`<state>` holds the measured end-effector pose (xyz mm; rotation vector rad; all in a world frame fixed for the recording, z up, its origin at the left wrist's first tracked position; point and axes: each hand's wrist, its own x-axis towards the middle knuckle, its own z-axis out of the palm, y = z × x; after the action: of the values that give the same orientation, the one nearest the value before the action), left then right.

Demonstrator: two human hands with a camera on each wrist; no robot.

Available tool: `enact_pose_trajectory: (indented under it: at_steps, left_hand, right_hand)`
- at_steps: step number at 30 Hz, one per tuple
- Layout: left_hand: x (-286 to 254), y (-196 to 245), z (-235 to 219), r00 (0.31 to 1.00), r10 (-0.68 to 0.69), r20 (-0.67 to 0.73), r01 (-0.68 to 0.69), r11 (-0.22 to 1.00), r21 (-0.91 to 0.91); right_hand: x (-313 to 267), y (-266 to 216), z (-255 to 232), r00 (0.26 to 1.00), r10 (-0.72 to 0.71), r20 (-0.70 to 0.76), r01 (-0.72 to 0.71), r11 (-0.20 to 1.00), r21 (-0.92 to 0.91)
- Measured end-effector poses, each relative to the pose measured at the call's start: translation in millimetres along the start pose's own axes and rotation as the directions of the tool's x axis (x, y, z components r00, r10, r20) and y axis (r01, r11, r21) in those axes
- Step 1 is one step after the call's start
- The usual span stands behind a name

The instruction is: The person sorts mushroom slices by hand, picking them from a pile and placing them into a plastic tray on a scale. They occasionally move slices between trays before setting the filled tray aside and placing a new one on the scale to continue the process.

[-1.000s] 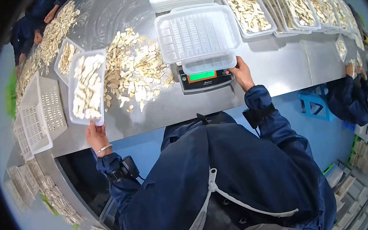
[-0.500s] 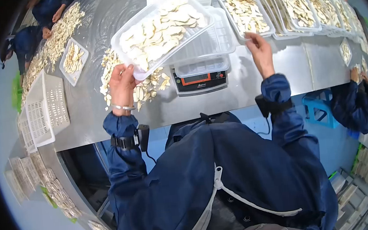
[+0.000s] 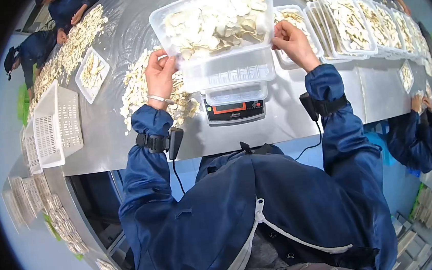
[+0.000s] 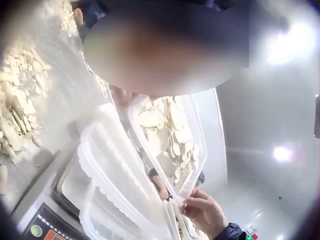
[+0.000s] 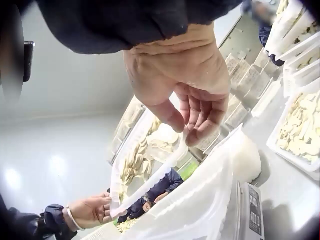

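Observation:
A clear plastic tray (image 3: pixel 161 30) full of pale slices that look like mushroom (image 3: pixel 216 24) is held up, tilted, above a digital scale (image 3: pixel 236 113). My left hand (image 3: pixel 160 78) pinches its near left corner between thumb and fingers. At the near right corner my right hand (image 3: pixel 294 45) grips the rim, thumb and fingertips together, as the right wrist view shows from close by. Below the raised tray, clear trays (image 3: pixel 228 74) without slices sit on the scale. In the left wrist view the filled tray (image 4: pixel 137 122) leans over their edges.
A loose heap of slices (image 3: pixel 137 88) lies left of the scale. Farther left are a small filled tray (image 3: pixel 89 92) and white perforated baskets (image 3: pixel 61 128). Several filled trays (image 3: pixel 348 25) line the right side. Other people (image 3: pixel 421 132) work around the metal table (image 3: pixel 140 147).
The filled tray moved from the left to above the scale and is now held at both near corners. My right hand left the scale area and took hold of the tray's right corner.

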<state>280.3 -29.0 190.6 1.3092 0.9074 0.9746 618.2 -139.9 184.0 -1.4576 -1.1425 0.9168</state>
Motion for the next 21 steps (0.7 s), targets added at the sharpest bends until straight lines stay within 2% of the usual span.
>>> enact_pose_trajectory:
  at_steps: [1,4,5,8,9,12,13,16,17,18,20,21]
  left_hand:
    - [1,-3,3,1.000,-0.014,0.001,0.014,1.000,0.023]
    - [2,-15,24,0.993,0.115,-0.035,-0.117,0.991,-0.068]
    - [0,-16,32,0.992,0.116,-0.049,-0.120,0.988,-0.100]
    - [-12,-12,48,0.994,0.055,-0.091,-0.069,0.984,-0.162]
    - [-13,-16,50,0.995,0.028,-0.100,-0.044,0.986,-0.161]
    - [-17,-39,42,0.993,0.035,-0.115,-0.039,0.999,-0.034]
    - [-18,-40,41,0.996,-0.005,-0.089,-0.004,0.995,-0.099]
    - [-29,-31,58,0.965,0.185,-0.188,-0.176,0.982,0.063]
    - [-32,-34,49,0.979,0.166,-0.118,-0.149,0.979,0.141]
    - [-35,-30,42,0.972,0.214,-0.101,-0.182,0.949,0.257]
    - [-41,-20,27,0.954,0.297,-0.045,-0.241,0.845,0.478]
    - [-41,-17,18,0.943,0.320,-0.091,-0.211,0.787,0.579]
  right_hand:
    - [-1,5,1,0.998,-0.048,-0.044,0.045,0.997,-0.061]
    - [-3,15,8,0.974,-0.171,-0.146,0.116,0.938,-0.326]
    - [-9,13,11,0.965,-0.207,-0.159,0.136,0.920,-0.367]
    - [-16,14,21,0.869,-0.441,-0.223,0.262,0.795,-0.547]
    - [-16,14,18,0.848,-0.506,-0.155,0.337,0.743,-0.578]
    - [-11,14,16,0.776,-0.618,-0.130,0.447,0.683,-0.577]
    - [-6,10,15,0.719,-0.678,-0.154,0.465,0.634,-0.618]
    - [5,-9,14,0.810,-0.546,-0.216,0.321,0.720,-0.616]
    - [15,-15,10,0.815,-0.520,-0.256,0.267,0.729,-0.630]
    - [27,-18,2,0.865,-0.425,-0.266,0.172,0.750,-0.638]
    - [62,-2,-15,0.896,-0.308,-0.320,0.110,0.852,-0.512]
    - [77,-2,-17,0.920,-0.210,-0.330,0.052,0.902,-0.429]
